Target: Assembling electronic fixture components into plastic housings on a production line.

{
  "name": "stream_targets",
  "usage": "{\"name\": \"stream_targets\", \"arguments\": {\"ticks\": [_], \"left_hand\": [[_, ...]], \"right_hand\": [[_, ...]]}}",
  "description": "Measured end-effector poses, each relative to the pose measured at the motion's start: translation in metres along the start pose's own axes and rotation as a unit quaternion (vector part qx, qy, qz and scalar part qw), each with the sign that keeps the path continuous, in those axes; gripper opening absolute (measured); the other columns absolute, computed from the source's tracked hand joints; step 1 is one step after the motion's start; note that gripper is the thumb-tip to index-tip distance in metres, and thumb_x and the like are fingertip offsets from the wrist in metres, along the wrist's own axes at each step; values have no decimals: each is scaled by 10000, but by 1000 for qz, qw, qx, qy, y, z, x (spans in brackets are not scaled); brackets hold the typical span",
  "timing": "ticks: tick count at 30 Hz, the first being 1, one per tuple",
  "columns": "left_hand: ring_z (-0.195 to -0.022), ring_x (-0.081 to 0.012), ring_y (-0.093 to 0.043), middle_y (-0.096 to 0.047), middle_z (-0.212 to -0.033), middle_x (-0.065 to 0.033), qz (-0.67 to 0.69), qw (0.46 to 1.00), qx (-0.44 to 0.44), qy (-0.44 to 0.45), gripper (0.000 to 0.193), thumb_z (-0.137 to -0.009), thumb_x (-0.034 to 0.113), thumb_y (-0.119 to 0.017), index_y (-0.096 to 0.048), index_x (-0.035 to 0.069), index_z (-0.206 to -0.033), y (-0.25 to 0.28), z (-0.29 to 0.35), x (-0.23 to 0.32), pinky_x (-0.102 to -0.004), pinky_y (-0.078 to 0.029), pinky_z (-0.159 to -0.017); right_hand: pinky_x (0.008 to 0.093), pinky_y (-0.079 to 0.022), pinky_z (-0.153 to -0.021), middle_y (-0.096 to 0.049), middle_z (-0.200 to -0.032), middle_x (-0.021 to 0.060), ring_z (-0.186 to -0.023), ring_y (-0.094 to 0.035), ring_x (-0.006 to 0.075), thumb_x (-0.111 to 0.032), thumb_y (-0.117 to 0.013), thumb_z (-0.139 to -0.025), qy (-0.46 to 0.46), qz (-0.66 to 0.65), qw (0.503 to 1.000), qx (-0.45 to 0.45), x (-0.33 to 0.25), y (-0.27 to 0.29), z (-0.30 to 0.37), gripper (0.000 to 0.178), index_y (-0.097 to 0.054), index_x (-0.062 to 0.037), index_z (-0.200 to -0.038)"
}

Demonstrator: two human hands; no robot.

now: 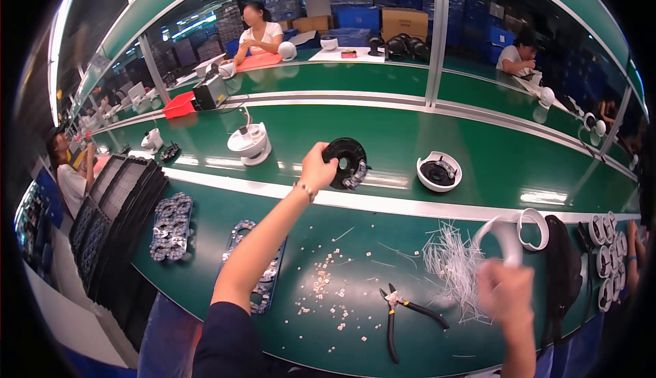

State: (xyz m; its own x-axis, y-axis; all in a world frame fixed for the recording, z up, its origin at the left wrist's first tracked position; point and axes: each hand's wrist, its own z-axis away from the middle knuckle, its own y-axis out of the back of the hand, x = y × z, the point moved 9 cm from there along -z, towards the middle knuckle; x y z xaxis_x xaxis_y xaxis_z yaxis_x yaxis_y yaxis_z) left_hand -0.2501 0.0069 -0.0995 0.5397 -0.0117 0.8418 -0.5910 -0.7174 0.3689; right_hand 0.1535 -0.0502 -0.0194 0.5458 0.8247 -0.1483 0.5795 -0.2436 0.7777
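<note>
My left hand (319, 171) is closed on the rim of a round black plastic housing (346, 151). The housing has a hole in its middle and a silvery part on its lower right edge. It is held up over the far side of the bench. My right hand (507, 288), smeared by motion, grips a white plastic ring (509, 241) at the right, above a heap of thin white strips (451, 268). Between my arms lie black-handled cutting pliers (403, 306) with their handles spread, beside scattered small pale bits (328, 275).
Blue trays (172, 226) of metallic parts lie at the left by stacked black trays (102, 221). A white bowl-shaped housing (439, 171) and a white base unit (250, 144) stand on the green line. More white rings (605, 262) sit at the right. People work across the line.
</note>
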Motion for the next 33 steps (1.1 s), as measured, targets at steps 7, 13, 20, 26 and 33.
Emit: {"name": "stream_targets", "arguments": {"ticks": [7,13,20,26,33], "left_hand": [[-873,-116,-539,-552,-946,-71,243,966,-83,13,291,-769,-54,-507,-425,-15,-1046,7,129,50,-248,-437,-783],[-888,-113,-535,-545,-971,-75,293,952,-75,46,282,-778,-55,-511,-424,-18,-1044,20,179,35,-240,-428,-794],[-975,-135,-497,-499,-1063,-95,437,892,-4,119,333,-785,-79,-465,-374,-19,-1100,43,181,9,-262,-401,-864],[-1002,-147,-484,-466,-1100,-103,477,870,-2,124,379,-777,-100,-440,-332,-12,-1130,43,182,16,-271,-398,-874],[-1025,-154,-472,-462,-1113,-108,476,872,4,113,403,-785,-100,-434,-309,-9,-1158,49,180,17,-275,-384,-895]], "right_hand": [[360,-420,-382,-518,-499,115,-408,-540,252,-57,-523,-625,88,-59,951,-291,-129,-106,67,474,-455,71,-1076],[386,-416,-379,-517,-478,122,-377,-513,284,-122,-560,-708,34,-44,969,-239,-130,-124,48,548,-374,71,-1186],[542,-144,-989,-168,-1360,229,-1246,-170,407,-581,-754,-381,-28,-16,939,-344,-91,-91,40,1252,-170,14,-1315],[561,-147,-977,-151,-1361,228,-1257,-129,411,-552,-773,-391,-35,-138,909,-392,-82,-107,55,1236,-168,-10,-1322],[455,-251,-969,-280,-1292,218,-1204,-259,380,-391,-822,-401,3,-210,906,-368,-77,-95,43,1207,-147,9,-1319]]}}
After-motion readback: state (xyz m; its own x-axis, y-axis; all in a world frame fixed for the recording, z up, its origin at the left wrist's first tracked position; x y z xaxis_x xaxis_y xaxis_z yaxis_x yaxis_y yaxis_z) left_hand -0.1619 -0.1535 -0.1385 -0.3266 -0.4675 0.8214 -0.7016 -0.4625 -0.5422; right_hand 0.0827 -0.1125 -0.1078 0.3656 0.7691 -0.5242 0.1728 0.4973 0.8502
